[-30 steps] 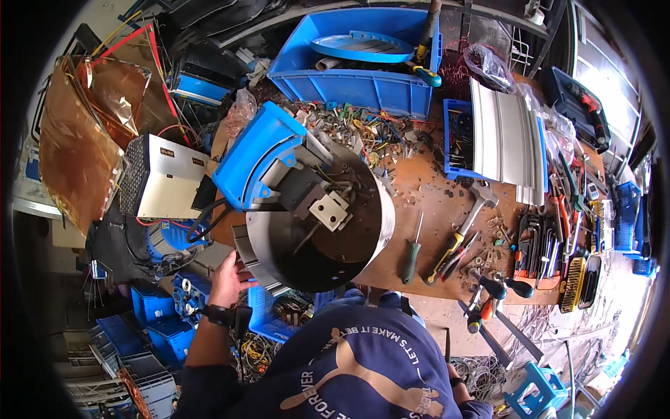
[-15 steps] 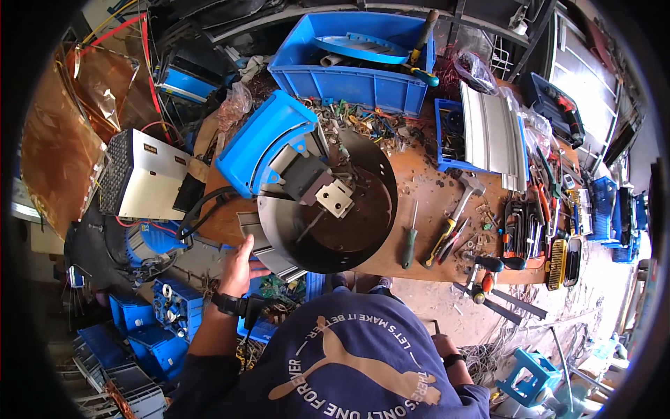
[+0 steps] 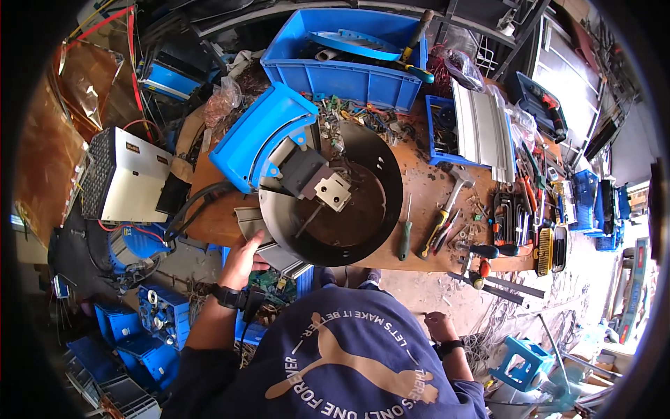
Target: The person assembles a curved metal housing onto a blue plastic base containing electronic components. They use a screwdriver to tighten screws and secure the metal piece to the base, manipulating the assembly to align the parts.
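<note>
My left hand (image 3: pixel 241 264) is at the table's near left edge, thumb and fingers apart, against the end of a grey metal profile (image 3: pixel 249 220). Beside it stands a round dark metal drum (image 3: pixel 389 216), open at the top. Over the drum's left rim leans a blue curved housing (image 3: pixel 259 140). A dark block with a pale metal bracket (image 3: pixel 333 193) sits inside the drum, a thin rod pointing down from it. My right hand (image 3: pixel 440 327) hangs low beside my body, away from the table, fingers curled; what they hold, if anything, is too small to make out.
Right of the drum lie a green-handled screwdriver (image 3: pixel 405 237), a hammer (image 3: pixel 457 185), pliers (image 3: pixel 447 234) and a hex key set (image 3: pixel 513 218). A large blue crate (image 3: pixel 342 80) stands behind. A white-sided box (image 3: pixel 136 174) is at left. Small scraps litter the table (image 3: pixel 433 150).
My left hand has come up slightly against the metal profile. My right hand has moved up and out from my body. The whole view has shifted a little.
</note>
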A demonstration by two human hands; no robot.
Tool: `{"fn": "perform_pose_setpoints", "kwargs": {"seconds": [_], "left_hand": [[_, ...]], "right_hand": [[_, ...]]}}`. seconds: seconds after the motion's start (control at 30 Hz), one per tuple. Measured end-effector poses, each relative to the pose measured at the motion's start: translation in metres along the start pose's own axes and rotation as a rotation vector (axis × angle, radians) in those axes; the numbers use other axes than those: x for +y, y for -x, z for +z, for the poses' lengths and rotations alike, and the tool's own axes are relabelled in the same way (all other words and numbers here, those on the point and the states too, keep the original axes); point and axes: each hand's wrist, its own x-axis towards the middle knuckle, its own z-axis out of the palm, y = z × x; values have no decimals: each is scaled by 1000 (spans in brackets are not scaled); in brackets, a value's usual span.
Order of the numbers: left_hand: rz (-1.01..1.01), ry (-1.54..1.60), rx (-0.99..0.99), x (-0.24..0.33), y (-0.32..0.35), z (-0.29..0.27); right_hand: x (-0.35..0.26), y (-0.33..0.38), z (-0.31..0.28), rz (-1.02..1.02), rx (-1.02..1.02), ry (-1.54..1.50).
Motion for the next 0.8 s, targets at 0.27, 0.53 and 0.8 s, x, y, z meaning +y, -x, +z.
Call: {"fn": "perform_pose_setpoints", "kwargs": {"seconds": [0.27,0.53,0.8], "left_hand": [[3,-29,60,0,-5,5],[-33,-171,152,16,2,15],[65,-50,184,-18,-21,-8]], "right_hand": [[-16,10,5,-25,11,54],[-6,6,2,11,-38,32],[-29,-6,-3,-15,-139,-156]]}}
